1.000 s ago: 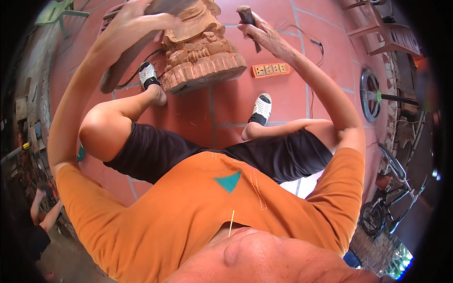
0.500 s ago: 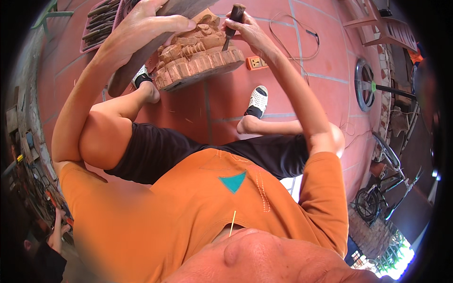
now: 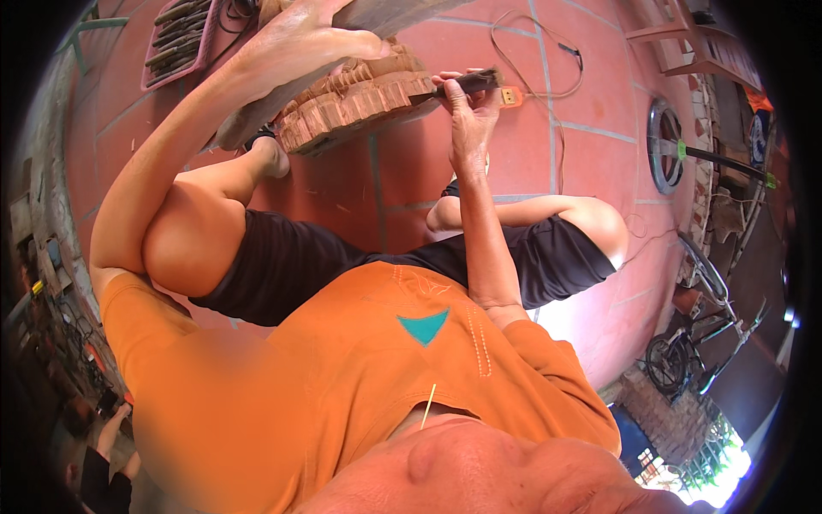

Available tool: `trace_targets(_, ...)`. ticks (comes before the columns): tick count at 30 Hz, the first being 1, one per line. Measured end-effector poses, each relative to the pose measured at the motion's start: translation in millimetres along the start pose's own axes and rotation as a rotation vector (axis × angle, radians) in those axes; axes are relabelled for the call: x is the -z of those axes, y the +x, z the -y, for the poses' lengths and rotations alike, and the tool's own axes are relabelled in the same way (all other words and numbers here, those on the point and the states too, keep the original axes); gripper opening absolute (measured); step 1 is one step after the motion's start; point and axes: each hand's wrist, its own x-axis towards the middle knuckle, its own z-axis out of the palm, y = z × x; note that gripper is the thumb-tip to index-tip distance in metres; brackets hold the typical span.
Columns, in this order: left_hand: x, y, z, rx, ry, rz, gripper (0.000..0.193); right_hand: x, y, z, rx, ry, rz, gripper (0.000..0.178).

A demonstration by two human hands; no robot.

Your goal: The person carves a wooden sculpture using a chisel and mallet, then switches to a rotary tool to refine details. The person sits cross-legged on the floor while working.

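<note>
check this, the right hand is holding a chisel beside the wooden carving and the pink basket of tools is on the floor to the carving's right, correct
Wrong side: the head view shows the pink basket of tools on the floor to the left of the wooden carving. The right hand is holding a chisel beside it, as you say.

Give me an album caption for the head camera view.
Left hand holding a wooden club, right hand a chisel at a wood carving's edge.
</note>
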Motion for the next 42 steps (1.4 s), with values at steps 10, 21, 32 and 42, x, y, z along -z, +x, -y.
trace_targets(10,-8,8,-6,-0.021,0.168,-0.030,0.067,1,-6,-16,0.149,-0.220,0.023,0.036)
trace_targets(21,-12,15,-10,-0.028,0.306,0.014,0.068,0,0,-7,0.021,-0.014,-0.112,0.031)
trace_targets(32,-20,18,-26,-0.179,0.259,0.089,0.067,-9,-7,-9,0.192,-0.198,-0.100,0.031)
trace_targets(42,-43,22,-13,-0.206,0.633,0.186,0.076,-13,-8,-8,0.250,-0.353,-0.099,0.032)
